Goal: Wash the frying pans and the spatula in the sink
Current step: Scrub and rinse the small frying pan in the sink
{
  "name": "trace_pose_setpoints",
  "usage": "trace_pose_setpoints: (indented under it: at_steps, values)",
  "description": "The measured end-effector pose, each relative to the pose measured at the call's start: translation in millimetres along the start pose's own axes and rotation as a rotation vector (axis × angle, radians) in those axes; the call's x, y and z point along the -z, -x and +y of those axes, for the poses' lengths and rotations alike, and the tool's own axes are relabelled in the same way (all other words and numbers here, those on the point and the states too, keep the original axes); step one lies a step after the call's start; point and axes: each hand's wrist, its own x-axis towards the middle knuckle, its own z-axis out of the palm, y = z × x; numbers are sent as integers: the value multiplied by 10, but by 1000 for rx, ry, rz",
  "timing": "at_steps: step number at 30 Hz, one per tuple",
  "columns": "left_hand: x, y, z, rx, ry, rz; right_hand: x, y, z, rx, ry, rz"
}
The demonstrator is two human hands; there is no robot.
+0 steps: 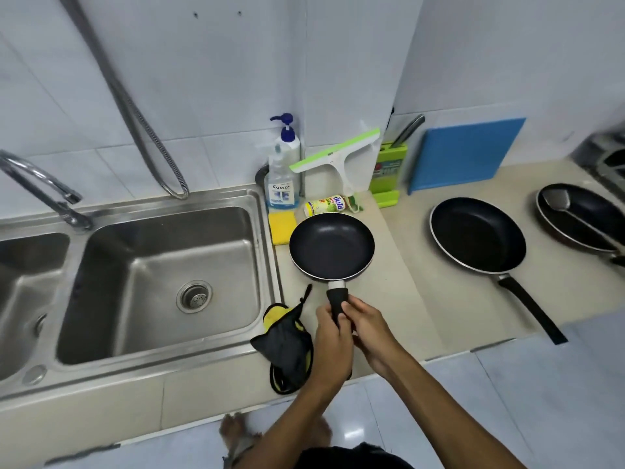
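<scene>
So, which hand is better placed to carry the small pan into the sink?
Probably the left hand: it grips the handle of the small pan on the side nearer the sink, which lies to the left. The right hand would reach across.

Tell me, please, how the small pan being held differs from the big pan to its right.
The small pan is clearly narrower than the big pan. The left hand and right hand grip the small pan's handle; the big pan lies untouched on the counter. Both are round, dark inside, with black handles.
</scene>
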Motion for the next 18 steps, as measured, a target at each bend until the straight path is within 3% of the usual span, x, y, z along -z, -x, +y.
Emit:
trace_pose_setpoints:
  at_steps: [8,18]
  values:
    - [-189,-8,-14,-38,-103,-255,410,-148,113,-10,-56,42]
    - [-265,-74,-60,18,-71,-279,540,-260,91,-3,2,-17]
